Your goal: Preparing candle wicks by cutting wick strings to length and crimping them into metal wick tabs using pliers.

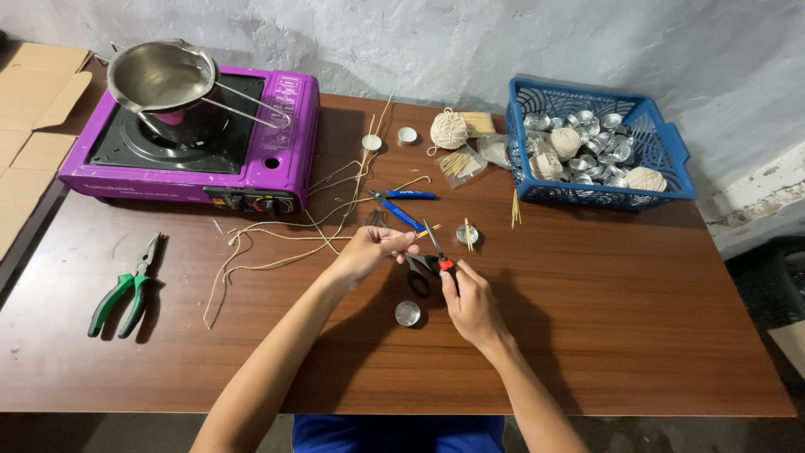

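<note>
My left hand (369, 250) pinches a thin pale wick strand (277, 236) that trails left across the brown table (637, 335). My right hand (470, 304) grips black-and-red scissors (432, 256), blades pointing up toward the strand's end. A small round metal cup (407, 313) sits just below the hands, and another one (466, 234) lies just above the scissors beside a short wooden stick (469, 236).
Blue-handled pliers (402, 205) lie behind the hands, green-handled pliers (126, 289) far left. A purple gas stove (277, 134) carries a steel pot (159, 77). A blue basket (662, 159) holds several metal cups and twine balls; another twine ball (449, 130) sits beside it.
</note>
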